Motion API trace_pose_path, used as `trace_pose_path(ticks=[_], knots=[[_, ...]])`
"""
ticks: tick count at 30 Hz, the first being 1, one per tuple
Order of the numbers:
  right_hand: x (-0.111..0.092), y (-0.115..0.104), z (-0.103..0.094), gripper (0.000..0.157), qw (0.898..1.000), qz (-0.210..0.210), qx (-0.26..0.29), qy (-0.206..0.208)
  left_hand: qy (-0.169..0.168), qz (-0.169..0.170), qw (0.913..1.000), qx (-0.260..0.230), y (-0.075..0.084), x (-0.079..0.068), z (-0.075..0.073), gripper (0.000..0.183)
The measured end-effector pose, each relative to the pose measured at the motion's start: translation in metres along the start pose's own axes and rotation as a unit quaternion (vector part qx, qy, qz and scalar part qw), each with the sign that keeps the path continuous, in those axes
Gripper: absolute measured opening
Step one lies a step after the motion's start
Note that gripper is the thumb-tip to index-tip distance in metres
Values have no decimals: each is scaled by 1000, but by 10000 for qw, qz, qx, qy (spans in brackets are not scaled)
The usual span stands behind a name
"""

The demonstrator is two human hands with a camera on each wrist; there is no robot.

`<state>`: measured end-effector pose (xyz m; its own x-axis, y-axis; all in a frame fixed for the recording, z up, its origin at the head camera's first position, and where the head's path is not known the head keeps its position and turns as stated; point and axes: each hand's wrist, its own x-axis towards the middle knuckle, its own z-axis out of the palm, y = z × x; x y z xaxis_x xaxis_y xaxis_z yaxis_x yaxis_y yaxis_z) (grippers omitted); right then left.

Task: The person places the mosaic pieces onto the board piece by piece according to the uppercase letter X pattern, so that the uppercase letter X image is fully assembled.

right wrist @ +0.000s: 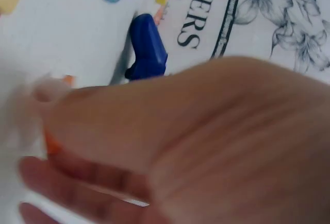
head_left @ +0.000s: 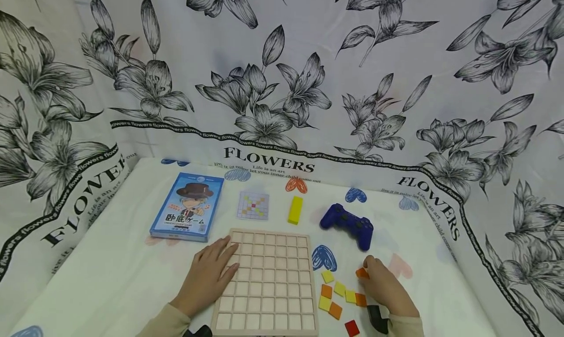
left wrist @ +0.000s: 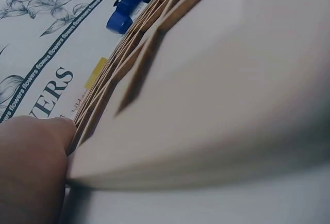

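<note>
A wooden board (head_left: 269,278) divided into square cells lies in front of me, its visible cells bare. My left hand (head_left: 207,278) rests on its left edge, fingers extended over the rim. In the left wrist view, the board's raised ribs (left wrist: 139,72) show close up beside the hand. Right of the board, my right hand (head_left: 387,289) pinches a small orange square tile (head_left: 362,273) between thumb and fingers. An orange bit of the tile (right wrist: 52,142) shows in the right wrist view, mostly hidden by the hand. Several loose tiles, such as a yellow tile (head_left: 327,276) and a red tile (head_left: 352,327), lie nearby.
Behind the board are a blue game box (head_left: 189,207), a small printed grid card (head_left: 253,205) and a yellow block (head_left: 295,210). A dark blue game controller (head_left: 348,224) lies beyond my right hand. Flower-printed curtain (head_left: 273,82) encloses the table's back and sides.
</note>
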<state>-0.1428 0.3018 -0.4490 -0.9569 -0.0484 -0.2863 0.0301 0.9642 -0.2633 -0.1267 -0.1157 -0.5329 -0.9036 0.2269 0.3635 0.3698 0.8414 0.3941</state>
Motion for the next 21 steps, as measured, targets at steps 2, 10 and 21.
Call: trace_pose_path(ticks=[2, 10, 21], knots=[[3, -5, -3, 26, 9998, -148, -1, 149, -5, -31, 10000, -19, 0, -1, 0, 49], [19, -60, -10, 22, 9857, -1532, -49, 702, -36, -119, 9999, -93, 0, -5, 0, 49], [52, -155, 8, 19, 9385, -3423, -245, 393, -85, -9, 9998, -159, -3, 0, 0, 47]])
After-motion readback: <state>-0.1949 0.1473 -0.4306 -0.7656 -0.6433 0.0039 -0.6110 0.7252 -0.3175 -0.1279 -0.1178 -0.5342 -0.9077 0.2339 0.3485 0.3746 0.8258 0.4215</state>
